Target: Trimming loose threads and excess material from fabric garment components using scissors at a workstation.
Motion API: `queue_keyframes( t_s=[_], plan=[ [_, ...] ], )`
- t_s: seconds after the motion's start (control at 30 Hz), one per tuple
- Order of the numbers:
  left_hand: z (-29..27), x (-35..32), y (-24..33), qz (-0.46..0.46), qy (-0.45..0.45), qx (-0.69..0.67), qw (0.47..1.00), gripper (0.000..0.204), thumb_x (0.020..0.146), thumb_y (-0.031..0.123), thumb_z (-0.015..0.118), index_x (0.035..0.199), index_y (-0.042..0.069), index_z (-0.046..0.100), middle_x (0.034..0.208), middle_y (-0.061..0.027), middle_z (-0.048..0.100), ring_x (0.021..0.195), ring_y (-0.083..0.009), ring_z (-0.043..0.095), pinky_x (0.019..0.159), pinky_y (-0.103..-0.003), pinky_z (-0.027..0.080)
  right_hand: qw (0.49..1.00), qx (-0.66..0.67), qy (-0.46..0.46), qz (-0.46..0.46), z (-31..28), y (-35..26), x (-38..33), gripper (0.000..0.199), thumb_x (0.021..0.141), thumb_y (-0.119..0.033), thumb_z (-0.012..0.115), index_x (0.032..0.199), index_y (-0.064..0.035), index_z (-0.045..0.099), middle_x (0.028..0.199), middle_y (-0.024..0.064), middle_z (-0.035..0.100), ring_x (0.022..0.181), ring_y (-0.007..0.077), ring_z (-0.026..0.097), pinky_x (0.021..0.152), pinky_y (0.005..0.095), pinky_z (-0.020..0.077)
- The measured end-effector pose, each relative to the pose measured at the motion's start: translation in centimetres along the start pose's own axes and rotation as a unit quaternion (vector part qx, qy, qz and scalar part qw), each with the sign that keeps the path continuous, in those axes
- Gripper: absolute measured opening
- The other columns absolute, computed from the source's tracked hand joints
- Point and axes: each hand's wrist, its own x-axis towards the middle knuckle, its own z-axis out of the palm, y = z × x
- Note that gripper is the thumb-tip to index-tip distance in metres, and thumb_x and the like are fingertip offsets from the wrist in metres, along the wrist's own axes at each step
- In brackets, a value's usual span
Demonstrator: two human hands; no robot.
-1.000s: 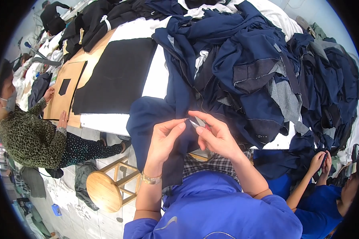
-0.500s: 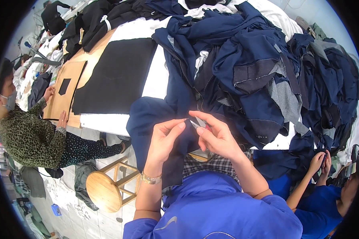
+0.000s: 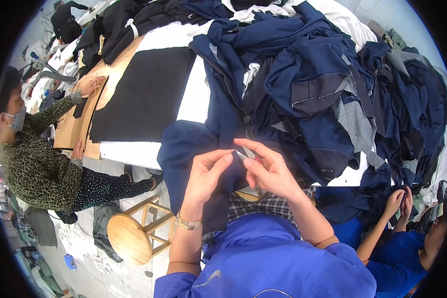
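My right hand (image 3: 272, 171) is closed around a pair of thread snips (image 3: 242, 155). Their pale pointed blades angle up and left, and a bit of red handle shows between my fingers. Right at the blade tips, my left hand (image 3: 206, 171) pinches thumb and forefinger together. Whatever that pinch holds is too small to make out. Below both hands hangs a navy garment piece (image 3: 184, 149), draped over the table's near edge and down in front of me.
A heap of navy garments (image 3: 303, 54) covers the table ahead and right. Black fabric (image 3: 144, 94) lies flat at left, beside a brown board (image 3: 74, 131) handled by a masked co-worker (image 3: 39, 169). A wooden stool (image 3: 129, 238) stands lower left. Another person's hands (image 3: 400, 203) work at right.
The co-worker at left has reached one hand to the board's far end and leans over it. The snips have shifted very slightly; my hands stay nearly in place.
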Motion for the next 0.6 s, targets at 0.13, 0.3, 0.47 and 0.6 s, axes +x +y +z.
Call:
queue_keyframes(
  t_s=[0.13, 0.3, 0.47, 0.6],
  plan=[
    [-0.1, -0.1, -0.2, -0.002, 0.011, 0.004, 1.0, 0.019, 0.087, 0.007, 0.058, 0.1, -0.003, 0.065, 0.09, -0.0061, 0.067, 0.08, -0.0074, 0.059, 0.074, -0.02, 0.045, 0.998, 0.043, 0.054, 0.008, 0.3, -0.3, 0.0, 0.037, 0.093, -0.013, 0.047, 0.129, -0.0062, 0.044, 0.064, -0.0036, 0.049, 0.051, 0.0022, 0.047, 0.044, 0.0171, 0.0314],
    [0.1, -0.1, 0.1, -0.003, 0.02, 0.013, 1.0, 0.019, 0.087, 0.007, 0.058, 0.101, -0.003, 0.065, 0.089, -0.0054, 0.067, 0.079, -0.007, 0.058, 0.073, -0.019, 0.045, 0.99, 0.033, 0.131, -0.046, -0.3, 0.8, 0.5, 0.026, 0.091, -0.013, 0.053, 0.115, -0.0033, 0.054, 0.066, -0.0043, 0.052, 0.054, 0.0014, 0.046, 0.046, 0.0164, 0.0322],
    [0.1, -0.1, -0.1, 0.009, 0.018, 0.043, 0.999, 0.018, 0.087, 0.008, 0.059, 0.1, -0.002, 0.065, 0.089, -0.0044, 0.067, 0.079, -0.0065, 0.057, 0.071, -0.019, 0.044, 0.964, -0.109, 0.166, -0.176, 0.8, 1.0, 1.7, 0.021, 0.082, -0.013, 0.066, 0.098, -0.0001, 0.061, 0.07, -0.0034, 0.058, 0.058, 0.0009, 0.043, 0.052, 0.0181, 0.0359],
    [0.0, -0.2, 0.1, 0.009, -0.002, 0.074, 0.997, 0.017, 0.084, 0.007, 0.062, 0.099, -0.002, 0.065, 0.09, -0.0038, 0.066, 0.078, -0.0057, 0.057, 0.07, -0.019, 0.044, 0.981, -0.129, 0.102, -0.103, -0.5, 1.5, 2.2, 0.015, 0.081, -0.013, 0.066, 0.086, 0.0002, 0.063, 0.059, -0.0044, 0.051, 0.057, 0.0007, 0.042, 0.051, 0.0187, 0.0333]
  ],
)
